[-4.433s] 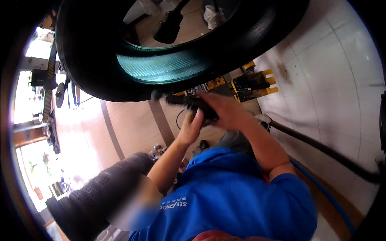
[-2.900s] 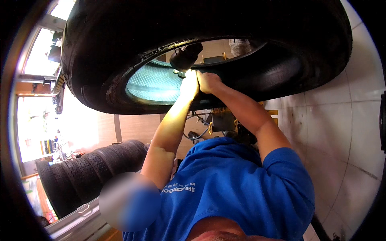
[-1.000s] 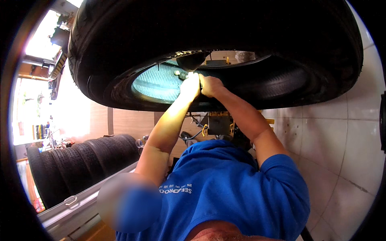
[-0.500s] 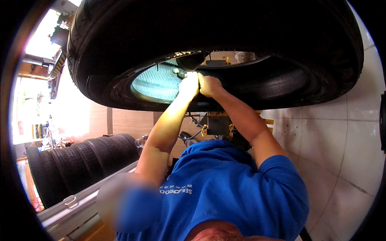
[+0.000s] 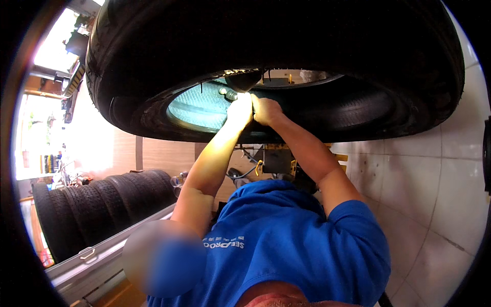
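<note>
A big black tire stands before me, and both my arms reach into its centre opening. Brightly lit, my left hand is closed around a small tool with a metal coupling end, which sticks out to the left. Pressed up against it is my right hand, also closed; its fingers wrap something I cannot make out, perhaps the same tool. The tool's working end is hidden behind the hands. Strong light falls on the ribbed inner wall of the tire at the left, while the right inner side lies in shadow.
Several tires stand in a row at the lower left, behind a pale metal rail. Beneath the big tire is a dark stand with yellow parts and a hose. White tiled floor spreads at the right.
The view has shifted very slightly. Both hands and the tool keep almost the same place inside the tire.
</note>
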`<move>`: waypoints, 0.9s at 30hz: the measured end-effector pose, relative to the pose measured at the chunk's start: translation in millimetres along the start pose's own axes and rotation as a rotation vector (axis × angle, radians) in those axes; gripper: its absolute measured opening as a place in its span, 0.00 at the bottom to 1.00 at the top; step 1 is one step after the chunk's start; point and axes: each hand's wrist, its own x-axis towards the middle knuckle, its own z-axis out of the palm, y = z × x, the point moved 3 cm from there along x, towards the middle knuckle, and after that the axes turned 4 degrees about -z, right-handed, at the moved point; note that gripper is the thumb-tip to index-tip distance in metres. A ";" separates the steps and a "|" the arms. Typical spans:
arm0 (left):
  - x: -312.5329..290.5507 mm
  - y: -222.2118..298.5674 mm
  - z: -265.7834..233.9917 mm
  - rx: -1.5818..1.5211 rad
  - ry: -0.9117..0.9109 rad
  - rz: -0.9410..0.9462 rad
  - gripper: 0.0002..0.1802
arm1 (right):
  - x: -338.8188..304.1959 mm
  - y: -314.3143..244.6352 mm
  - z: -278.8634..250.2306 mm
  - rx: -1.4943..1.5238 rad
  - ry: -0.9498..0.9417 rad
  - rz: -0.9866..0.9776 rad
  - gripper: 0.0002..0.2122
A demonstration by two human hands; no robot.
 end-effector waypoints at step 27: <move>-2.8 12.8 -30.6 -0.022 -0.035 0.007 0.10 | 3.8 4.7 -3.6 0.017 -0.069 -0.081 0.32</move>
